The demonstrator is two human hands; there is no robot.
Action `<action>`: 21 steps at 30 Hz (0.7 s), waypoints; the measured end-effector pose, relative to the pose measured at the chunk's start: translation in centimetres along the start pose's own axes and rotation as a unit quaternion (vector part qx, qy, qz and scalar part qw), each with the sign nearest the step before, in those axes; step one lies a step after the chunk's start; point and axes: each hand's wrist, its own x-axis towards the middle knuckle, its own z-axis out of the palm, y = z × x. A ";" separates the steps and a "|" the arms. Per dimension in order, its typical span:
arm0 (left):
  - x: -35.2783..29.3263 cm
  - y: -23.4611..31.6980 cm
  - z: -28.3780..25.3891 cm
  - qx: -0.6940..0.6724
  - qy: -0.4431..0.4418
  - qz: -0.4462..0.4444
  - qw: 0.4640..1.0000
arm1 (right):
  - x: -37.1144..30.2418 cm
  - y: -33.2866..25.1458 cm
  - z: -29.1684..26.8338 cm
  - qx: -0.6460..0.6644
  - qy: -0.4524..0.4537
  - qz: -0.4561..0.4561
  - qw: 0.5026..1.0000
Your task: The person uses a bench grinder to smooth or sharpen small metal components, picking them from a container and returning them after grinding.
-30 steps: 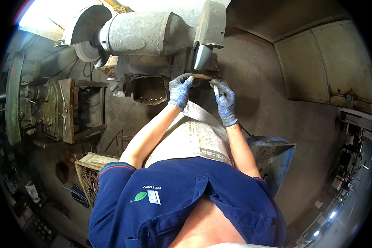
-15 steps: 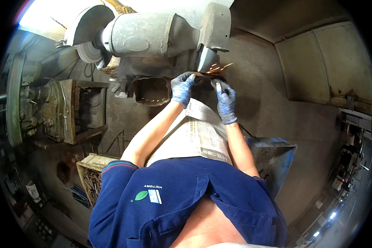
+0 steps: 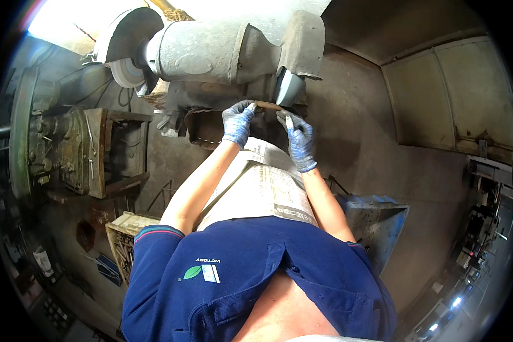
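Observation:
Both my hands wear blue-and-grey work gloves. A thin brownish bar-like piece (image 3: pixel 269 106) spans the gap between them, just below the right-hand wheel (image 3: pixel 290 89) of a grey bench grinder (image 3: pixel 202 52). My left hand (image 3: pixel 237 121) is closed around the left end of the piece. At the other end, my right hand (image 3: pixel 298 139) pinches it with thumb and fingers, close under the wheel. No sparks show; whether the piece touches the wheel I cannot tell. Sheets of newspaper (image 3: pixel 271 182) cover my lap.
A rusty open container (image 3: pixel 195 130) sits under the grinder, left of my hands. The other wheel (image 3: pixel 126 73) is at the far left. A wooden box of metal parts (image 3: pixel 118 242) and a blue-edged bin (image 3: pixel 379 225) flank me. Greenish machinery (image 3: pixel 68 151) stands left, metal panels (image 3: pixel 444 91) right.
My hands have moved a little left, and the piece now shows more fully between them. The sparks beside the right-hand wheel are gone. The whole view has shifted slightly.

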 end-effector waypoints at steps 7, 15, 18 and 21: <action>-0.4 -1.7 3.5 -0.040 -0.023 -0.027 0.999 | 0.4 0.3 -4.5 -0.038 0.012 0.022 0.999; 0.5 -1.3 2.8 0.020 -0.020 -0.037 0.999 | 0.6 -0.1 -3.7 -0.018 -0.011 0.028 0.999; 1.1 -0.9 1.7 0.004 -0.005 -0.042 0.999 | 0.6 -0.5 -2.0 0.010 -0.014 0.053 0.998; 1.0 0.3 1.1 0.030 0.008 -0.032 0.999 | 0.6 -0.1 -1.0 0.052 -0.025 0.061 0.996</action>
